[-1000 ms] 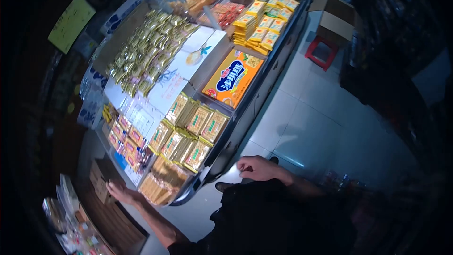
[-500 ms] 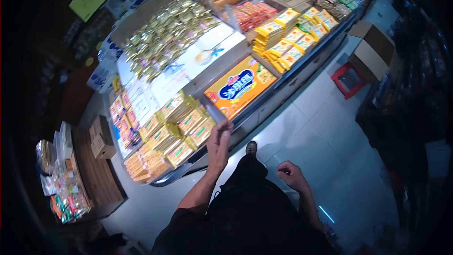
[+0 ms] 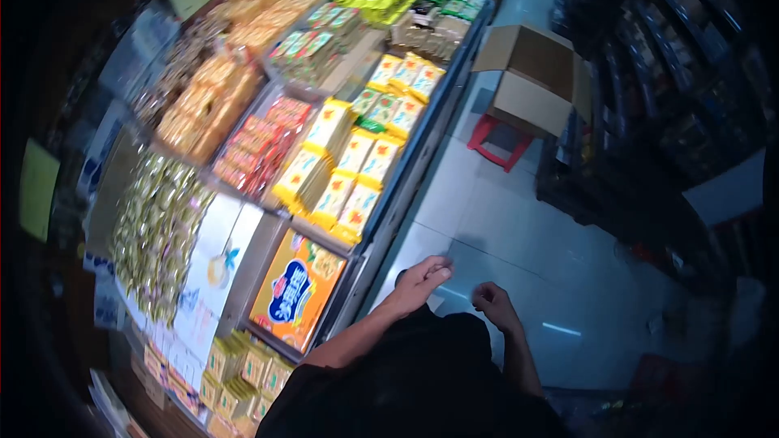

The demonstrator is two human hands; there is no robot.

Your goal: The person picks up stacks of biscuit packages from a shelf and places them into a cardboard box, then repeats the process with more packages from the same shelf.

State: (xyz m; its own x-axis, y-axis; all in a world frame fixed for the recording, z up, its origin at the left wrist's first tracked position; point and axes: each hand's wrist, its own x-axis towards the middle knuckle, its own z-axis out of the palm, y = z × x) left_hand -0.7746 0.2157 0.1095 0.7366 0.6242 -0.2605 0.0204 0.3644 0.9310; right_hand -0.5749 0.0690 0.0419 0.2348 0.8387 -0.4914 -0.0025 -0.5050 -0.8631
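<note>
My left hand [image 3: 423, 278] hangs in the air above the aisle floor, just right of the display counter's edge. Its fingers are together and partly curled, the thumb lying alongside, and nothing shows in them. Close by on the right, my right hand [image 3: 493, 304] is loosely curled in front of my body, also with no object visible. Left of my left hand, an orange box [image 3: 297, 290] with a blue label lies flat in the counter. Beyond it are yellow-and-white packets [image 3: 334, 182] in stacks. Both hands are apart from the goods.
An open cardboard box [image 3: 531, 101] rests on a red stool [image 3: 501, 146] in the aisle. Dark shelves [image 3: 649, 113] line the right side. Red packets [image 3: 264, 144], gold-wrapped pieces [image 3: 158, 235] and tan packets [image 3: 235, 373] fill other counter sections. Pale tiles [image 3: 462, 203] cover the floor.
The view has turned right, so the counter has swung left and the aisle shows more. My left hand has moved from beside the counter's edge to over the aisle, its fingers more curled.
</note>
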